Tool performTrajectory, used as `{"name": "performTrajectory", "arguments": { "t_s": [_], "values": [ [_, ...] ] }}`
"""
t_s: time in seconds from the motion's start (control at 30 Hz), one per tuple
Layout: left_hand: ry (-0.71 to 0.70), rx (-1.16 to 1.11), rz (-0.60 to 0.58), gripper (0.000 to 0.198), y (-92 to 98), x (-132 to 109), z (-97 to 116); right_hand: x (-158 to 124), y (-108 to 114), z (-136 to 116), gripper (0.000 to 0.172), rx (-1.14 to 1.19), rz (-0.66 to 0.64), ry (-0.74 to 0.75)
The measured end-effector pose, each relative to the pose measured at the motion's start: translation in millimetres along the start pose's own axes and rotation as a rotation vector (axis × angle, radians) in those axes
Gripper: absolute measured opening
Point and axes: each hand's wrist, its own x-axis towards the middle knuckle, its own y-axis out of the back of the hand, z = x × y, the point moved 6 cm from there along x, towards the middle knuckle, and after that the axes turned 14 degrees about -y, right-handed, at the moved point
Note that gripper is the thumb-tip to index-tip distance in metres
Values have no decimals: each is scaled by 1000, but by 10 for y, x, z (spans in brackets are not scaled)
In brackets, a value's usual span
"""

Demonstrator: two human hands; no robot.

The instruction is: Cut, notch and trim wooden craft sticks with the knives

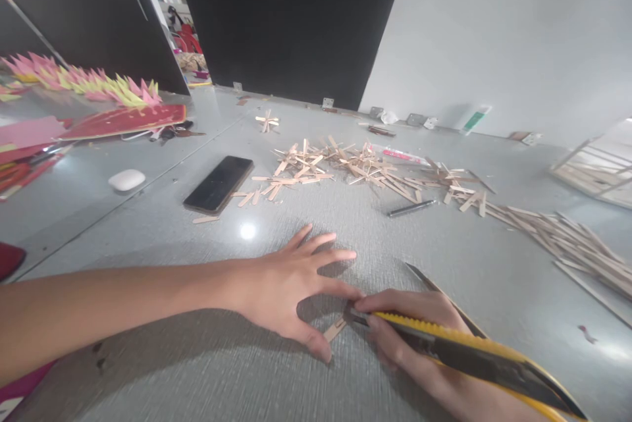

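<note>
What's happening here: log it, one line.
left grip: spread, thumb at wooden piece | right grip: holding yellow-black cutter, tip near piece | phone: farther back

The left hand (286, 287) lies palm down, fingers spread, its thumb at a small stick (334, 330). The right hand (427, 303) grips a yellow-and-black knife (459, 348), its tip near the stick's far end. Beyond lie a phone (220, 183), a loose stick pile (363, 162) and a pen (411, 209); long strips (567, 237) lie at right.
</note>
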Motion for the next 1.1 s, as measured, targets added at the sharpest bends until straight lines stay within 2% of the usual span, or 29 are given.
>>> {"name": "performTrajectory", "arguments": {
  "t_s": [0.13,0.6,0.77,0.87,1.1],
  "values": [
    [-4,-10,5,82,7,4,2,-15,14,-60,12,-2,83,64],
    [1,-66,32,78,32,-5,5,-20,-36,-4,16,32,-21,10],
    [-7,-34,37,83,15,3,-8,-66,-23,14,17,-33,53,56],
    [5,-9,70,83,6,14,-9,-84,-11,54,16,-107,111,31],
    [13,-25,68,80,-31,52,48,-16,-129,-66,16,-52,-18,-16]
  ]
}}
